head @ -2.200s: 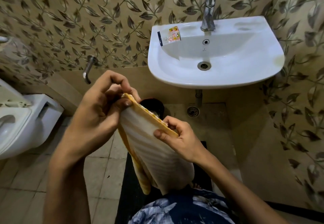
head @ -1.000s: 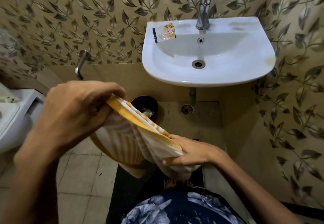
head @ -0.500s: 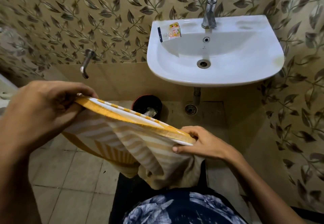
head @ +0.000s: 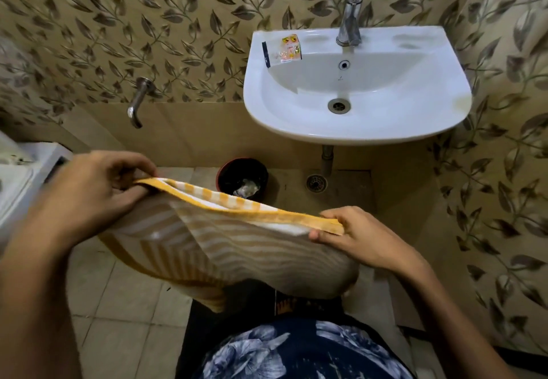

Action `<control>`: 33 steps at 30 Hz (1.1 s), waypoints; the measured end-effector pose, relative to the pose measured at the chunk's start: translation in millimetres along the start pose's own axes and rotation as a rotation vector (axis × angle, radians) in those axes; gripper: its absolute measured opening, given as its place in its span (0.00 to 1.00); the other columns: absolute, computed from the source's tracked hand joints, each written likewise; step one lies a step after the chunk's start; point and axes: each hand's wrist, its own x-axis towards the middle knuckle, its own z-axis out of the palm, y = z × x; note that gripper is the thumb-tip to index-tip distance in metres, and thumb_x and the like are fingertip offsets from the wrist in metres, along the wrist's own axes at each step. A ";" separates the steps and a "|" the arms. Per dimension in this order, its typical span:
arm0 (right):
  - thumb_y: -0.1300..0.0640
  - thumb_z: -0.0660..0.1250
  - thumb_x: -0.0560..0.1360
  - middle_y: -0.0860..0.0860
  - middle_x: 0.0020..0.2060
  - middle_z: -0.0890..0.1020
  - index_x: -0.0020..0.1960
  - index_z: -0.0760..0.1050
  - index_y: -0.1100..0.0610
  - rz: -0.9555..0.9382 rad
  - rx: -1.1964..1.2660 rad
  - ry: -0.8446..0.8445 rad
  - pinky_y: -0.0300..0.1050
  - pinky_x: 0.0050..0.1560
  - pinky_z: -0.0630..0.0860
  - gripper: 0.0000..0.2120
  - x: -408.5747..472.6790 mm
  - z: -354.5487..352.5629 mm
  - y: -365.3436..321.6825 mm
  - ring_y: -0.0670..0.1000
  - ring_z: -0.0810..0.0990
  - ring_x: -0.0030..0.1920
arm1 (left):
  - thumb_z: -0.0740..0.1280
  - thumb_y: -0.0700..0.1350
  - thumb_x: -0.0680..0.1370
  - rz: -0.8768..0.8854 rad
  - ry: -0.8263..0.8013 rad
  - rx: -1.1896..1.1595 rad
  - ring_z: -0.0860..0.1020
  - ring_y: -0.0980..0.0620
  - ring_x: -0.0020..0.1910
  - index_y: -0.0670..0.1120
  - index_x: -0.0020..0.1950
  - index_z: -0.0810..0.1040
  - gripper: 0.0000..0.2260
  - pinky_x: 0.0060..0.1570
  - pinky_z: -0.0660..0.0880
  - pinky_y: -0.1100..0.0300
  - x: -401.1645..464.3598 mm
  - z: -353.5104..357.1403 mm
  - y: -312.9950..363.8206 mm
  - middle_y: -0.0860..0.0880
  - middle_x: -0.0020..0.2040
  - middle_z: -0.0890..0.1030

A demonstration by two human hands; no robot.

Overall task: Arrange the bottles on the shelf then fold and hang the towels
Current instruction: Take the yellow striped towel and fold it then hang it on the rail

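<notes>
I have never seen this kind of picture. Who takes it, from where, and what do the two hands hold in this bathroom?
There is no machine here. A person wears a camera on the head, so the single view looks forward and down at that person's own hands. The left hand and the right hand each pinch one end of the top edge of a yellow and white striped towel, and the rest hangs below. Ahead is a white sink with a tap and a small packet on its rim. On the floor stands a dark bin.
</notes>
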 end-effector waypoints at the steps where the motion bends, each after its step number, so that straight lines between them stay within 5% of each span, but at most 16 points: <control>1: 0.24 0.55 0.66 0.53 0.32 0.77 0.39 0.74 0.55 0.013 0.007 0.020 0.47 0.34 0.67 0.33 0.9 0.5 -2.5 0.50 0.75 0.33 | 0.69 0.65 0.62 -0.007 -0.019 -0.067 0.78 0.45 0.33 0.63 0.46 0.79 0.16 0.41 0.79 0.47 1.9 5.9 11.1 0.49 0.32 0.79; 4: 0.23 0.53 0.65 0.48 0.28 0.71 0.37 0.70 0.57 0.011 0.040 0.065 0.45 0.33 0.63 0.35 -0.1 -0.7 -14.3 0.44 0.69 0.29 | 0.77 0.64 0.56 0.059 0.019 -0.257 0.65 0.57 0.24 0.57 0.51 0.78 0.26 0.32 0.68 0.65 11.6 28.1 32.4 0.53 0.25 0.67; 7: 0.28 0.57 0.68 0.45 0.26 0.69 0.34 0.67 0.54 -0.036 0.038 0.053 0.41 0.31 0.60 0.28 0.2 -3.7 -30.6 0.43 0.66 0.28 | 0.82 0.53 0.56 0.112 -0.080 -0.396 0.73 0.65 0.28 0.57 0.58 0.76 0.33 0.31 0.66 0.78 11.2 41.8 76.7 0.60 0.30 0.76; 10: 0.31 0.62 0.70 0.45 0.26 0.70 0.35 0.67 0.52 -0.148 0.007 0.028 0.42 0.31 0.61 0.24 2.8 -8.6 -48.0 0.44 0.68 0.29 | 0.75 0.65 0.56 0.177 -0.305 -0.205 0.79 0.58 0.47 0.68 0.64 0.68 0.37 0.49 0.78 0.60 19.0 67.1 103.1 0.60 0.52 0.80; 11: 0.32 0.63 0.69 0.44 0.27 0.72 0.35 0.68 0.50 -0.171 0.007 0.031 0.42 0.31 0.62 0.21 4.2 -10.0 -51.7 0.44 0.69 0.29 | 0.73 0.66 0.59 0.205 -0.385 -0.107 0.78 0.56 0.47 0.68 0.64 0.68 0.35 0.50 0.78 0.54 22.7 77.1 104.3 0.58 0.53 0.79; 14: 0.34 0.64 0.70 0.41 0.29 0.73 0.34 0.68 0.45 -0.216 0.027 0.072 0.43 0.32 0.64 0.16 6.2 -14.4 -56.2 0.43 0.70 0.30 | 0.64 0.67 0.67 0.261 -0.399 0.005 0.76 0.60 0.41 0.62 0.56 0.74 0.20 0.45 0.76 0.52 27.2 95.2 112.9 0.59 0.43 0.79; 18: 0.40 0.67 0.72 0.43 0.29 0.69 0.35 0.66 0.50 -0.226 0.091 0.079 0.42 0.32 0.62 0.17 -1.9 -20.8 -50.9 0.43 0.66 0.30 | 0.57 0.60 0.70 0.302 -0.269 -0.077 0.77 0.55 0.37 0.54 0.46 0.78 0.16 0.40 0.74 0.46 26.7 85.7 111.8 0.53 0.37 0.79; 21: 0.39 0.66 0.72 0.43 0.30 0.72 0.40 0.72 0.49 -0.139 0.094 -0.088 0.41 0.32 0.63 0.14 -7.9 -22.5 -43.3 0.42 0.68 0.30 | 0.57 0.59 0.70 0.342 -0.169 -0.078 0.79 0.52 0.38 0.53 0.47 0.78 0.15 0.39 0.75 0.45 24.9 71.2 110.4 0.51 0.37 0.81; 26: 0.33 0.63 0.71 0.45 0.37 0.77 0.46 0.76 0.46 -0.031 0.131 -0.186 0.46 0.34 0.66 0.16 -15.5 -16.3 -24.0 0.45 0.73 0.34 | 0.57 0.60 0.68 0.289 -0.090 -0.060 0.79 0.58 0.39 0.63 0.52 0.76 0.15 0.40 0.77 0.48 21.3 46.6 99.8 0.59 0.41 0.81; 29: 0.28 0.56 0.70 0.45 0.43 0.80 0.53 0.74 0.45 0.031 0.028 -0.157 0.51 0.42 0.74 0.25 -21.3 -15.5 -12.9 0.45 0.78 0.41 | 0.57 0.61 0.68 0.216 -0.054 -0.046 0.79 0.59 0.40 0.73 0.46 0.75 0.11 0.40 0.77 0.48 18.4 36.8 87.8 0.64 0.46 0.80; 33: 0.26 0.46 0.70 0.44 0.38 0.76 0.49 0.66 0.46 0.047 -0.195 0.073 0.51 0.42 0.74 0.26 -23.7 -12.8 -11.9 0.46 0.76 0.40 | 0.65 0.58 0.68 0.106 -0.047 -0.004 0.77 0.54 0.35 0.73 0.43 0.74 0.08 0.38 0.76 0.48 21.6 36.3 75.0 0.52 0.36 0.81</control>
